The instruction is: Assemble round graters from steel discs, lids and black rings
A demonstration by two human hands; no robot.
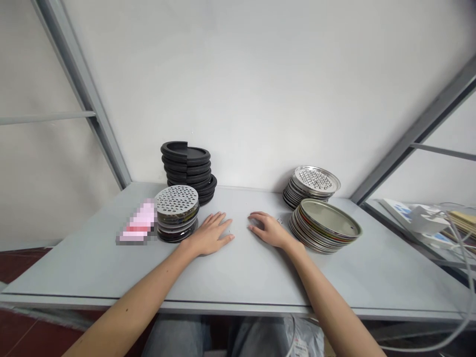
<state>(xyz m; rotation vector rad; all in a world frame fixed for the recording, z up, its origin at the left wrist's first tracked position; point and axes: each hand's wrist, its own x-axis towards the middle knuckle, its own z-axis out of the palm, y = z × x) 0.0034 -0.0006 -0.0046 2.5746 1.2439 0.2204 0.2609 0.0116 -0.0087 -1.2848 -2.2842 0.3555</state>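
My left hand (211,234) lies flat on the grey table (245,277) with its fingers spread and nothing in it. Close beside it on the left is a stack of round metal discs, the top one a white perforated disc (177,199). My right hand (268,229) rests on the table, fingers apart and slightly bent, holding nothing visible. Just right of it leans a stack of round plates with an olive-green plate (329,218) on top. A small shiny ring-like piece (279,221) lies between that hand and the stack.
Black round rimmed pieces (188,166) stand stacked at the back left. Silver discs with a grater-like top (316,179) sit at the back right. A blurred pink item (140,223) is at the left. White cables (463,297) hang at the right; a wall (245,89) closes the back.
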